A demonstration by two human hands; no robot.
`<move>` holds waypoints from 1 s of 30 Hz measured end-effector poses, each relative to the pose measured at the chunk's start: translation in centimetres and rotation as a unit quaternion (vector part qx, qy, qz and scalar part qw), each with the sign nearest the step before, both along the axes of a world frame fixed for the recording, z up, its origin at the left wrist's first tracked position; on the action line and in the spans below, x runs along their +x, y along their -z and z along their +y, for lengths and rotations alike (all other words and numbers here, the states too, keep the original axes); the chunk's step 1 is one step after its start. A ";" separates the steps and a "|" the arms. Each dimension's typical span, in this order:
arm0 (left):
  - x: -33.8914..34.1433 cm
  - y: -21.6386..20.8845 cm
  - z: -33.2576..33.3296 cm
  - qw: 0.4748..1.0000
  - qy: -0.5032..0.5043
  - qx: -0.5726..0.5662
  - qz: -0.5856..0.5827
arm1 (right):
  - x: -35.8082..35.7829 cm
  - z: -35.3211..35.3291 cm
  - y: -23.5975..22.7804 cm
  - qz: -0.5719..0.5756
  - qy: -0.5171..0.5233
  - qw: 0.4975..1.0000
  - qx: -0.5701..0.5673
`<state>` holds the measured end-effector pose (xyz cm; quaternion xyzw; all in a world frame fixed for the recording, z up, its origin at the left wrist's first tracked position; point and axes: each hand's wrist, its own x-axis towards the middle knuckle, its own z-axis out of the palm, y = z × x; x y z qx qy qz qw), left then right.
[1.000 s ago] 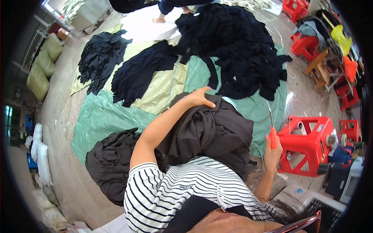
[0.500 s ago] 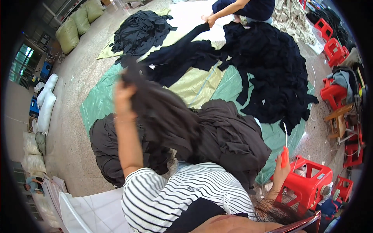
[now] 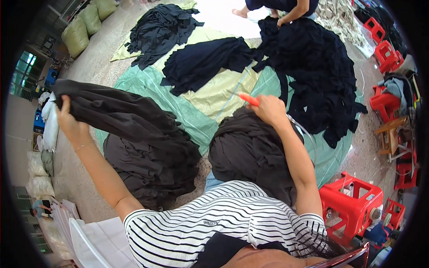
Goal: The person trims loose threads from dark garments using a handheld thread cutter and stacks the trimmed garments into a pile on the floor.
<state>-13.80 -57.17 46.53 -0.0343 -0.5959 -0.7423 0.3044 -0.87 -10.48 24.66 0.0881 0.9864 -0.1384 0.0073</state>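
My left hand [image 3: 71, 120] is closed on one end of a dark brown cloth [image 3: 120, 107], raised at the left. The cloth stretches from my fingers to the right, above and onto a brown cloth pile [image 3: 152, 165] at my left. My right hand [image 3: 270, 109] is closed around an orange-handled tool [image 3: 248, 99] with a slim metal tip pointing left; its exact kind is unclear. That hand is over a second brown cloth heap [image 3: 250, 143], which lies against my lap.
Green sheeting [image 3: 147, 89] and yellow sheeting [image 3: 223, 94] cover the floor ahead. On them lie a folded navy cloth stack [image 3: 205, 60], a black cloth pile [image 3: 163, 31] and a large navy heap [image 3: 317, 71]. Another person's hand [image 3: 280, 22] touches that heap. Red stools [image 3: 353, 201] stand right.
My left hand has swung left and down with the brown cloth, laying it out over the left pile. My right hand has come up from the lower right with the tool. The other person's arm has moved right.
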 end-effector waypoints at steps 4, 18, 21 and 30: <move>1.9 5.7 3.9 0.970 0.166 0.049 -0.172 | 6.4 3.2 0.3 0.022 0.123 0.990 -0.065; -15.4 13.4 11.0 0.860 0.209 -0.397 -0.242 | 25.0 11.7 3.8 0.063 0.440 0.889 -0.104; -27.7 12.3 11.7 0.906 0.039 -0.388 -0.167 | 23.0 10.0 3.1 0.045 0.430 0.899 -0.075; -36.9 -8.1 23.6 0.955 0.273 -0.002 0.116 | 21.9 9.1 3.9 0.091 0.441 0.892 -0.035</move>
